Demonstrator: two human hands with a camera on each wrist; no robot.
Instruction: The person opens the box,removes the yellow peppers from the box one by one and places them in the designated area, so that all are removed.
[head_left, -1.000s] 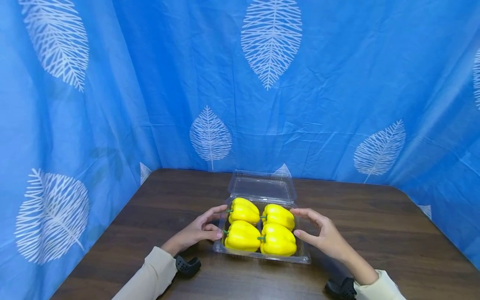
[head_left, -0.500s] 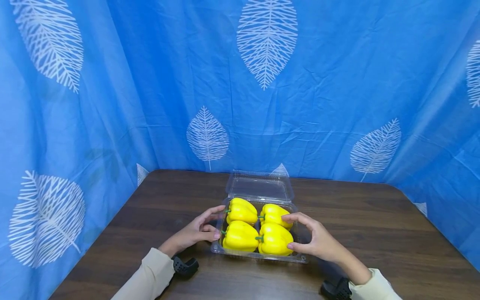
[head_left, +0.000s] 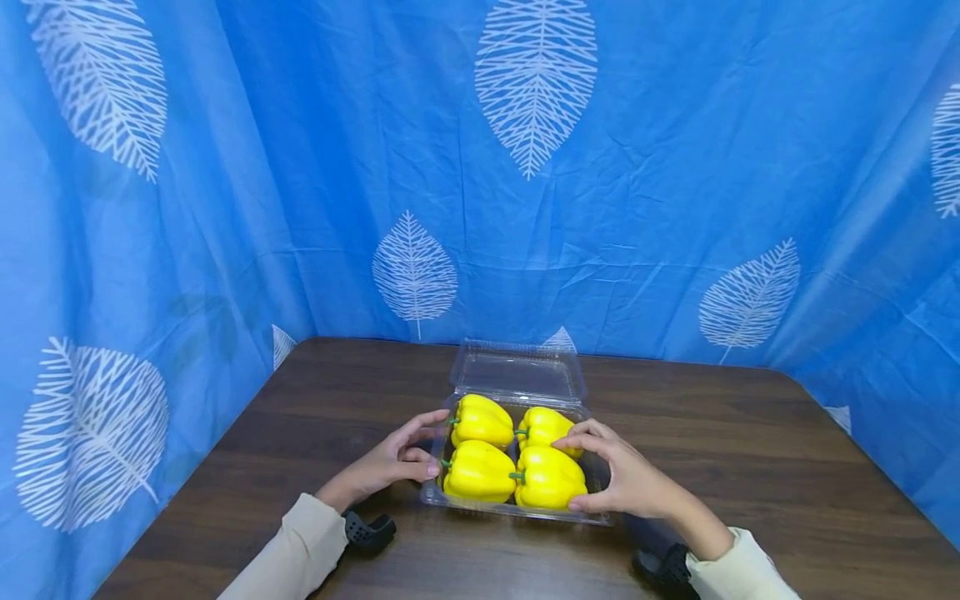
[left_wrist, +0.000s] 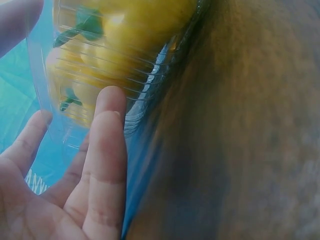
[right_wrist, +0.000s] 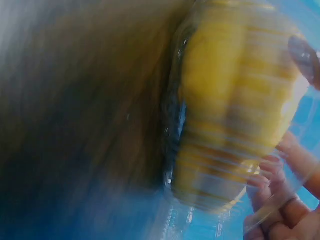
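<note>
Several yellow bell peppers with green stems sit two by two in a clear plastic clamshell container (head_left: 517,512). Its lid (head_left: 517,372) is folded back, away from the person. My left hand (head_left: 386,465) rests against the container's left side, thumb and fingers spread; in the left wrist view, extended fingers (left_wrist: 107,145) touch the ribbed wall. My right hand (head_left: 626,477) reaches over the right rim and holds the front right bell pepper (head_left: 551,478), thumb at its near side and fingers at its far side. The back right bell pepper (head_left: 542,427) is partly hidden by those fingers.
The container stands on a dark brown wooden table (head_left: 360,375). A blue curtain (head_left: 645,167) with white leaf prints hangs behind and at both sides. Black wrist devices (head_left: 367,533) sit below both sleeves.
My right hand has moved left from the container's right rim, in over the peppers, and its fingers have closed around the front right one. The left hand stays at the left side.
</note>
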